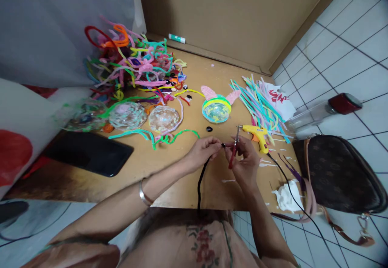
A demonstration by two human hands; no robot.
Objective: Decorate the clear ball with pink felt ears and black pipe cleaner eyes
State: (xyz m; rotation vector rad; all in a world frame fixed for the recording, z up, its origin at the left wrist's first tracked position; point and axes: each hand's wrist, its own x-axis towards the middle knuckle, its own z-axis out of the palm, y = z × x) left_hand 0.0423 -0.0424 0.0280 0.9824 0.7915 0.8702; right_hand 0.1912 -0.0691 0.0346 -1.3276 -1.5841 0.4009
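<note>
My left hand [203, 151] is closed in a pinch on a black pipe cleaner [199, 184], whose long tail hangs down past the table's front edge. Close beside it, my right hand [246, 163] has its thumb and a fingertip at the small curled black end. Red-handled scissors [234, 151] sit in that same hand, blades pointing away from me. Just beyond my fingers lies a small black coil [209, 129]. Farther back is a clear dome [216, 111] with yellow and turquoise bands and two pink ears.
A yellow glue gun [257, 132] lies right of my hands, its cord trailing off the table. Behind it are loose pipe cleaners [257, 98]. Leftward are a black phone [91, 152], decorated domes [127, 115] and a colourful heap [142, 62]. A brown bag [339, 173] stands at right.
</note>
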